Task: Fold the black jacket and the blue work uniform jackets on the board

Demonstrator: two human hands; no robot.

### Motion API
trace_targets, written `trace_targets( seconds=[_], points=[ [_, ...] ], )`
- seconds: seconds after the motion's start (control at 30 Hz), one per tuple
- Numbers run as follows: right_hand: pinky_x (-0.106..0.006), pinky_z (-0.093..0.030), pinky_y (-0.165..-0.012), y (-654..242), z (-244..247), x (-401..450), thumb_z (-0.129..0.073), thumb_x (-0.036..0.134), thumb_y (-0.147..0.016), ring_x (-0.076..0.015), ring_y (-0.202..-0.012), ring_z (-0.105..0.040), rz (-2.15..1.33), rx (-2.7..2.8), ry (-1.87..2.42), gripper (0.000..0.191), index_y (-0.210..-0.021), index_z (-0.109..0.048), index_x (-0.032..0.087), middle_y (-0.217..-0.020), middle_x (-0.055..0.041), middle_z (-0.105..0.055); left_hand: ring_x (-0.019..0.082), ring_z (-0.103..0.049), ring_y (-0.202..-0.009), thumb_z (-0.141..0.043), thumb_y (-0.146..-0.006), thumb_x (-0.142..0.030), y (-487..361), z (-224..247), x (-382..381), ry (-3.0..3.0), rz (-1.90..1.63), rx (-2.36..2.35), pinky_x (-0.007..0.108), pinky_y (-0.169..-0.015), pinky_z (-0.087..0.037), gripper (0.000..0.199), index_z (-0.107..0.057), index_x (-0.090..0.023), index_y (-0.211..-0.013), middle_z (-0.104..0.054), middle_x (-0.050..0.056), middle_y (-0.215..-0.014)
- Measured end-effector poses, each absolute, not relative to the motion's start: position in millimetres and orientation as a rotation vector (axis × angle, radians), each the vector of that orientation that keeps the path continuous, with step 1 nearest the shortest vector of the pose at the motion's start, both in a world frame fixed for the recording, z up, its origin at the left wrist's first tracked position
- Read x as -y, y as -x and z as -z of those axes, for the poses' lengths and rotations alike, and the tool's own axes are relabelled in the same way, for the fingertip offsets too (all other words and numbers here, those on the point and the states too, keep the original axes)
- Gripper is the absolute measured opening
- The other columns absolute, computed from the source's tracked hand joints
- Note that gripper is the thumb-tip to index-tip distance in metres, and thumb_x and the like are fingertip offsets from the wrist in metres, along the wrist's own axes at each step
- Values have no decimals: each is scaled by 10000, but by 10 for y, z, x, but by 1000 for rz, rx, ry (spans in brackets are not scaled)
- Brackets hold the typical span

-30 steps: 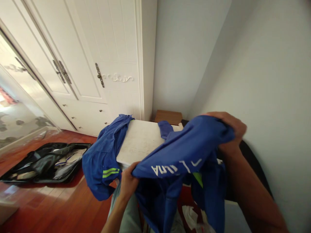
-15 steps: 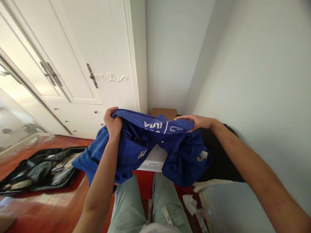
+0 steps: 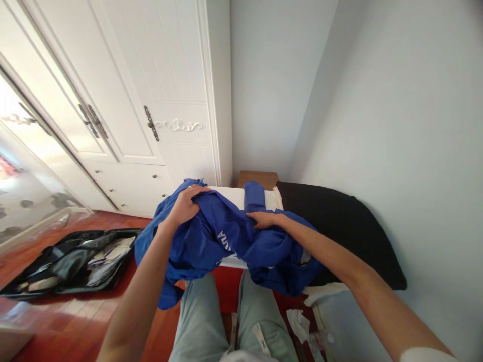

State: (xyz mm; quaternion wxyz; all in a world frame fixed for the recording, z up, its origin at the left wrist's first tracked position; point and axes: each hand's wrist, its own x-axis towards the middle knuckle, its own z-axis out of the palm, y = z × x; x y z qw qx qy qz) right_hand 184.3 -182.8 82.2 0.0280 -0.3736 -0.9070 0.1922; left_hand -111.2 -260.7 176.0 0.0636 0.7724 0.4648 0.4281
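Observation:
A blue garment with white lettering lies bunched across a white surface in front of me. My left hand is closed on the upper left part of it, thumb below the fingers. On the right, my right hand bends its fingers and thumb into the cloth near the middle. A blue flap or strap of the same colour sticks up just beyond that hand. Folds hide much of the lettering and the garment's exact kind.
A black panel or cushion sits at the right by the wall. White wardrobe doors stand ahead on the left. An open suitcase with clothes lies on the red floor. Behind the surface is a brown box; crumpled white paper lies low right.
The garment has come down from a stretched, raised hold onto the white surface. My right hand has moved left and down, towards the left one. More of the black panel shows.

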Motion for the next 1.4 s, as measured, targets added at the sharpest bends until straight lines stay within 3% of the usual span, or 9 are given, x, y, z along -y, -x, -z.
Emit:
trace_targets(
  seconds=[0.1,0.23,0.37,0.6,0.7,0.83,1.07,1.23,1.4],
  points=[
    [-251,-477,-877,-1802,-784,1891,-675,99,-712,-202,-967,-671,-445,2860,1175,228,-929,-714,154,-1007,-67,-732,237,-680,-955,-504,-592,-177,1361,-1597,2740,-2268,-1014,-1394,359,-913,-528,467,-740,-206,-994,-740,61,-985],
    [-289,-468,-898,-1901,-1057,1784,-589,89,-759,-225,-966,-660,-371,2660,1084,187,-890,-706,150,-989,-88,-732,236,-712,-863,-703,-603,-272,1612,-1602,3016,-2178,-711,-1392,314,-817,-571,475,-734,-268,-1077,-748,24,-948],
    [-318,-481,-885,-2067,-1457,1635,-542,236,-830,-212,-917,-644,-336,1977,958,164,-920,-663,173,-956,-70,-718,251,-704,-751,-868,-483,-459,1732,-1636,3158,-1968,-395,-1199,314,-655,-580,786,-673,-254,-1216,-740,49,-896],
    [-363,-492,-832,-2128,-1538,1546,-531,288,-793,-214,-831,-621,-286,1741,877,105,-833,-595,214,-839,-41,-676,320,-434,-1353,-687,-729,-610,1194,-1122,2710,-1942,-814,-1356,451,-1047,-425,909,-373,-204,-1479,-441,172,-1491],
    [-373,-493,-848,-2202,-1439,1576,-502,273,-788,-214,-852,-629,-319,1754,877,128,-832,-606,215,-856,-46,-678,359,-556,-1218,-788,-615,-574,894,-899,2658,-1915,-730,-1433,444,-1021,-446,853,-562,-161,-1327,-610,143,-1327],
    [-380,-504,-840,-2425,-1451,1648,-555,313,-763,-209,-828,-640,-403,1645,905,138,-832,-616,210,-842,-44,-681,320,-689,-872,-699,-689,-638,763,-853,2760,-1790,-669,-1417,374,-747,-548,540,-724,-148,-913,-742,49,-869],
    [-322,-529,-782,-2758,-2153,1878,-660,258,-730,-175,-791,-659,-440,1715,852,162,-882,-650,205,-840,-19,-694,227,-686,-826,-718,-708,-476,1044,-1623,2962,-1632,-970,-1215,328,-760,-556,422,-720,-163,-991,-739,25,-894],
    [-292,-546,-669,-2915,-2854,2028,-794,292,-677,-166,-699,-666,-853,1979,852,620,-1261,-590,239,-818,2,-701,191,-657,-764,-626,-699,-304,1156,-2302,3017,-1886,-1211,-1301,292,-717,-538,314,-750,-165,-952,-726,9,-833],
    [-343,-565,-766,-2771,-3002,2065,-850,315,-588,-244,-855,-697,-1091,2370,1089,486,-1045,-732,201,-897,-36,-745,184,-636,-855,-537,-730,-170,966,-2726,2815,-2187,-1853,-1597,315,-852,-503,281,-760,-193,-899,-701,17,-843]
  ],
)
